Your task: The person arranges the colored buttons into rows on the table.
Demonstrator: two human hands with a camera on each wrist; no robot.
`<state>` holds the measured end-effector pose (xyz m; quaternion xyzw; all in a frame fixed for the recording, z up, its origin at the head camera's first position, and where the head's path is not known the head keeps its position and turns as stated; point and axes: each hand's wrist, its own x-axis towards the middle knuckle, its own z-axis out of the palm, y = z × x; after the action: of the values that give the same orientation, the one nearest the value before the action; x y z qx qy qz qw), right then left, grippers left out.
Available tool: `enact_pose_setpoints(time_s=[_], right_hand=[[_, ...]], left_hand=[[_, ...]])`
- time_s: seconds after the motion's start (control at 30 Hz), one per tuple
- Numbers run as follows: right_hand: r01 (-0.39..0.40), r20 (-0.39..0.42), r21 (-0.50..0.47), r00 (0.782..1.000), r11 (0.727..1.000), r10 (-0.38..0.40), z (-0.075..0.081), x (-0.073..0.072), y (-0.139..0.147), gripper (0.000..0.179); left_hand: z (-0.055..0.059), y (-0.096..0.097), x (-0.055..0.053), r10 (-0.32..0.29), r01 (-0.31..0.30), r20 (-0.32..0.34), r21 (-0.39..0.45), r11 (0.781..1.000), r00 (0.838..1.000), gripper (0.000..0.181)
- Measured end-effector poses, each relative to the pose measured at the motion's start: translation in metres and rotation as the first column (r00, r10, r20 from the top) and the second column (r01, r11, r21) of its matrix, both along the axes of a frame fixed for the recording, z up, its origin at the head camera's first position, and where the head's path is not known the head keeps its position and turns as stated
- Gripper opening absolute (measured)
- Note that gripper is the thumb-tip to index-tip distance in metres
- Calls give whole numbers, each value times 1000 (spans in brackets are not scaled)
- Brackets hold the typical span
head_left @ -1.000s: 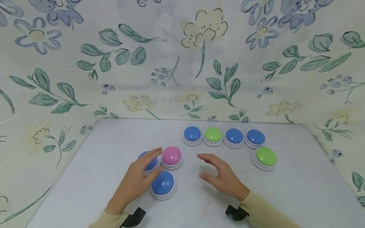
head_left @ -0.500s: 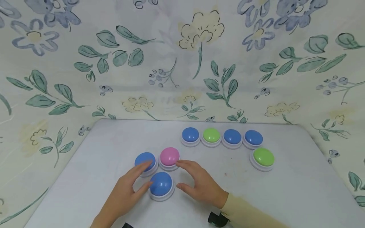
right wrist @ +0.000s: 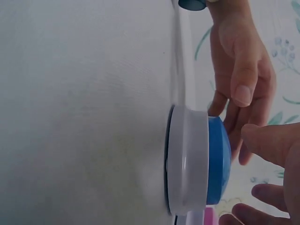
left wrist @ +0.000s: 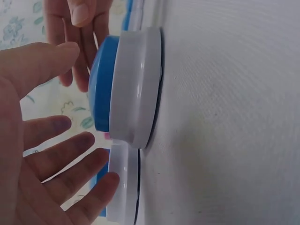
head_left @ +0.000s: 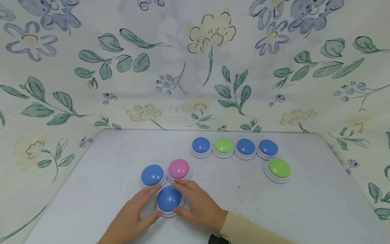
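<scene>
Hands (right wrist: 244,65) beside a blue button (right wrist: 212,161)

1. Edges of the near blue button (head_left: 169,199) are masked by the left hand (head_left: 131,211) and right hand (head_left: 199,206)!
2. The pink button (head_left: 178,167) is shown as a mere sliver in both wrist views!
3. Down below, the black wrist device (head_left: 217,239) is clipped by the head view's edge.
4. Specks (head_left: 239,187) on the tabletop (head_left: 298,210): too small to be identified!

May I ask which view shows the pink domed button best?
The head view: the pink domed button shows nearly its whole dome. The left wrist shows only a sliver; the right wrist, a strip at the bottom edge.
</scene>
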<state>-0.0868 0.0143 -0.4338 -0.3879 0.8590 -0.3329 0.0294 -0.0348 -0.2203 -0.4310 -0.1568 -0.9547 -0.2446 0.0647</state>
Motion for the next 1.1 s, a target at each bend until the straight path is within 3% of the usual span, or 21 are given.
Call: enact_pose_setpoints(time_s=[0.13,0.4,0.63,0.83,1.03,1.1], right_hand=[[9,-43,29,999,1000,-8,-3,0,-4,68],[-19,-102,25,995,999,22,-8,1,-12,65],[20,-160,26,987,999,-16,-11,1,-16,65],[46,-186,63,982,997,-34,-12,0,-17,63],[38,-198,133,980,990,-11,-11,1,-18,63],[38,-169,140,986,989,-14,-10,1,-18,62]], left_hand=[[0,2,0,-2,2,32,-23,1000,999,76],[-4,6,-2,-31,30,-10,-51,998,999,73],[-8,9,-5,-30,27,-51,-59,998,998,71],[-13,8,-7,-69,60,-149,-62,996,986,70],[-14,10,-8,-53,47,-112,-55,997,992,69],[-14,11,-8,-66,60,-136,-45,997,989,68]])
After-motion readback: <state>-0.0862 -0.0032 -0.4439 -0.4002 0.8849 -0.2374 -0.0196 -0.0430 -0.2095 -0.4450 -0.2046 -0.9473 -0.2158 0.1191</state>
